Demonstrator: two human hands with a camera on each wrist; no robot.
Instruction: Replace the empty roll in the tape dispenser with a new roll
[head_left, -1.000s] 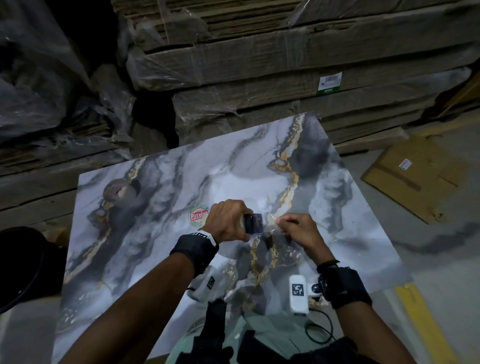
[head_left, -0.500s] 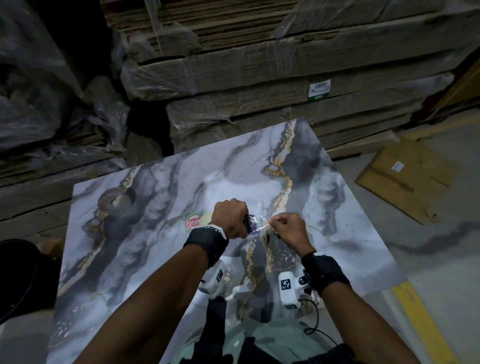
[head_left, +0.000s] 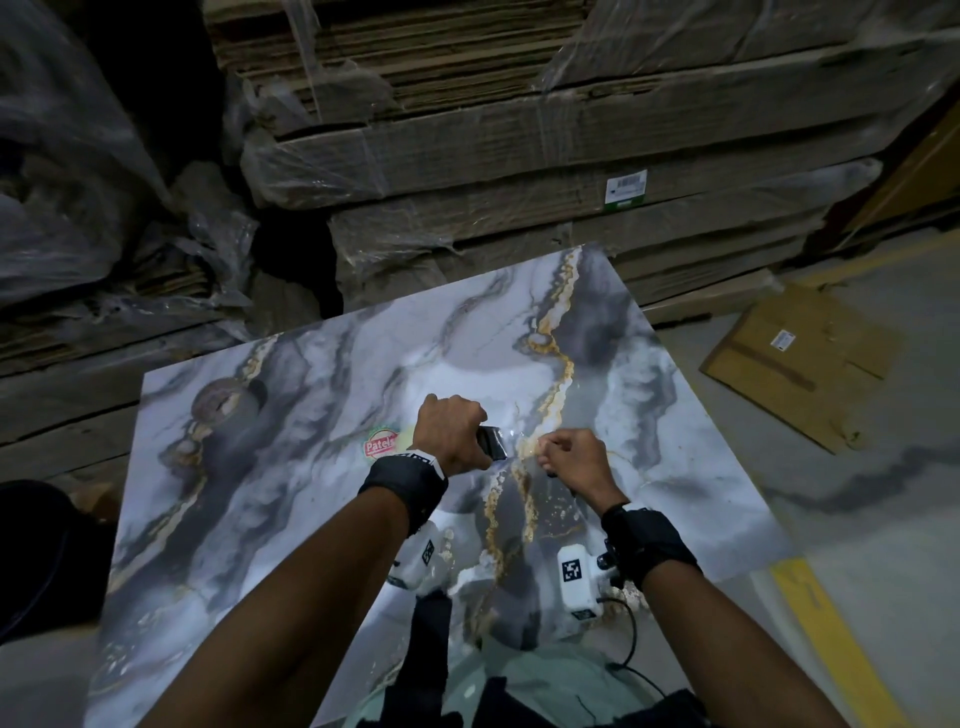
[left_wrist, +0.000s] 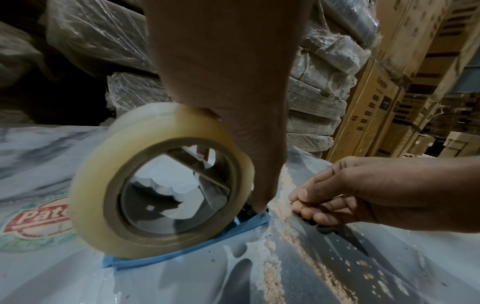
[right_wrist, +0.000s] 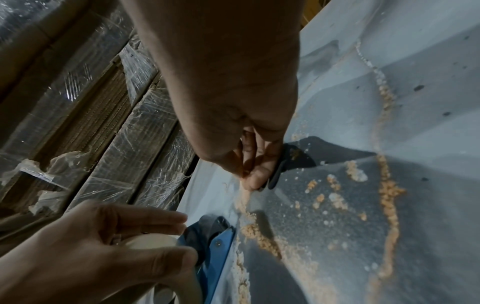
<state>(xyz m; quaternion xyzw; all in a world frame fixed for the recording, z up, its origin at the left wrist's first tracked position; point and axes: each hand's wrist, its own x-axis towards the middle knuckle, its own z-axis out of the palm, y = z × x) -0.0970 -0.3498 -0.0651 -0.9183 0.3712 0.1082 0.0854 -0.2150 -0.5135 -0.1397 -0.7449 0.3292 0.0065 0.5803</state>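
Since the earlier head frames, both hands sit a little farther apart, the right hand (head_left: 570, 457) drawn rightward from the dispenser and the stretch of clear tape (head_left: 511, 441) between them longer. Left hand (head_left: 451, 434): knuckles up, fingers curled over the top of the new tape roll (left_wrist: 161, 183), fingertip (left_wrist: 259, 207) reaching down to the blue tape dispenser (left_wrist: 187, 248), which rests on the marble-patterned board (head_left: 649, 415) near its middle, the roll standing upright in it. Right hand: fingers bunched together, thumb against fingertips (left_wrist: 303, 195) in a pinch just above the board; the wrist views do not show the film clearly between them, though the head view shows glossy tape running from the dispenser's front toward this hand. Both forearms extend forward from the lower edge of the head view, each wearing one black wrist strap (head_left: 402, 480) with one white camera unit (head_left: 574, 582). Count: one clear roll in the dispenser; one brown empty roll core (head_left: 221, 400) lying at the board's far left, well apart from the hands; one round red-and-green sticker (head_left: 379, 444) just left of the left hand; one flattened cardboard box (head_left: 795, 364) on the floor at right; several plastic-wrapped cardboard stacks (head_left: 519, 140) behind.
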